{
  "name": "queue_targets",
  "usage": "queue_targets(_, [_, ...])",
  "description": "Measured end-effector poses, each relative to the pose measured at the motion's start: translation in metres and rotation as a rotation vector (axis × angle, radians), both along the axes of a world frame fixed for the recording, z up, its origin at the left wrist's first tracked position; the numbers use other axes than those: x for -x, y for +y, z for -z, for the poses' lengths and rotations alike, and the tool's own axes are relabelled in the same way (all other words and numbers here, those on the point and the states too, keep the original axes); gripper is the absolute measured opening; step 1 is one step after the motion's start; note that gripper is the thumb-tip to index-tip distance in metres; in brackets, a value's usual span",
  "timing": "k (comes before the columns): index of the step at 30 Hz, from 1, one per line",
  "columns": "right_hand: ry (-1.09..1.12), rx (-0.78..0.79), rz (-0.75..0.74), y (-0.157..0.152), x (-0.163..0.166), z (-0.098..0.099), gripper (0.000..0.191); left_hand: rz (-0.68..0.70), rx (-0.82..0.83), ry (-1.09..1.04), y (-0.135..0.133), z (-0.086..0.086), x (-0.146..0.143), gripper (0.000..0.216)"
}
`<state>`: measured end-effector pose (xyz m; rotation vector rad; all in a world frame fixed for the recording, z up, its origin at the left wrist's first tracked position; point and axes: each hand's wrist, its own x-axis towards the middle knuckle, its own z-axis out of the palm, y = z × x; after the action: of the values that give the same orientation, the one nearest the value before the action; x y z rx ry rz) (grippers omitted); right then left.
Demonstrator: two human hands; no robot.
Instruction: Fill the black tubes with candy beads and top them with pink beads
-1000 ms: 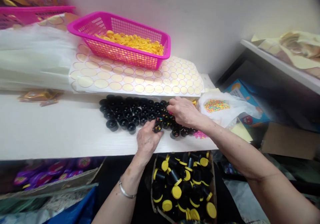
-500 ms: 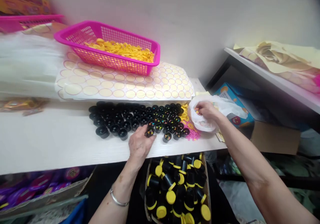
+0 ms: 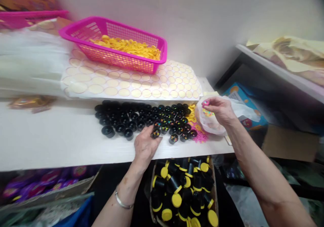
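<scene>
glossy plastic basket point(image 3: 118, 59), smooth plastic cups point(image 3: 128, 134), shiny metal bangle point(image 3: 119, 201), matt cardboard point(image 3: 291, 144)

blue box point(image 3: 244, 99) — right, white shelf point(image 3: 278, 70) — upper right, orange packet point(image 3: 31, 102), purple packages point(image 3: 48, 179) lower left

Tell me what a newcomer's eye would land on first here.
Probably the bright pink basket of yellow pieces, standing at the back on a sheet of pale ovals. In front of it, black cups crowd the white table, while black containers with yellow lids lie heaped below its front edge. At the right, the right hand holds a small pink object over a white bag.
</scene>
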<state>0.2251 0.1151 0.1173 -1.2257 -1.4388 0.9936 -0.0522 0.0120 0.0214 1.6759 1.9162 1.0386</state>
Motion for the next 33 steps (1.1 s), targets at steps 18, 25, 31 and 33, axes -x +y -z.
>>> queue_targets(18, [-1.127,-0.303,-0.567,0.013,0.148,0.018,0.018,-0.275,-0.359,0.359,0.0,-0.003,0.011,0.028])
queue_targets(25, [-1.346,-0.434,-0.611,0.008,0.158,0.011,0.021,-0.222,-0.231,0.386,0.002,-0.002,0.011,0.029])
queue_targets(31, [-0.836,-0.17,-0.495,0.01,0.132,0.005,0.012,-0.232,-0.27,0.466,0.003,0.002,0.013,0.028])
queue_targets(33, [-0.524,-0.024,-0.407,0.007,0.106,-0.001,0.013,-0.229,-0.285,0.481,0.003,0.002,0.013,0.027])
